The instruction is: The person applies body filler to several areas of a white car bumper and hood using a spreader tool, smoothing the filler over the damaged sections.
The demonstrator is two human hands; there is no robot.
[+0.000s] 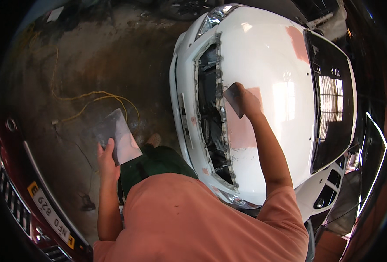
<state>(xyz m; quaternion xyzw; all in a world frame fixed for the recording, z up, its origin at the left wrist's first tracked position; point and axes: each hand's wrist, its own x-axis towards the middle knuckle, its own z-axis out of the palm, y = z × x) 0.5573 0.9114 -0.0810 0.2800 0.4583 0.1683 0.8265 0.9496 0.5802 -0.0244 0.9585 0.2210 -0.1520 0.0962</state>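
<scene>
My right hand (pixel 250 100) grips a dark, flat rectangular spreader (pixel 233 99) at the front of the white hood (pixel 274 56), over a pink filler patch (pixel 241 135). My left hand (pixel 109 155) holds a flat grey board (pixel 117 129) with pink material along one side, out to the left above the floor. A second pink patch (pixel 296 43) lies near the hood's back edge by the windshield. The open front grille opening (pixel 210 111) runs beside the first patch, with the bumper (pixel 186 70) outside it.
A dark red car (pixel 16 161) stands at my left. A yellow cord (pixel 84 97) snakes across the stained concrete floor (pixel 97 52). The windshield (pixel 331 122) is at the right, with another white car (pixel 322 192) behind. My sandaled foot (pixel 154 139) shows below.
</scene>
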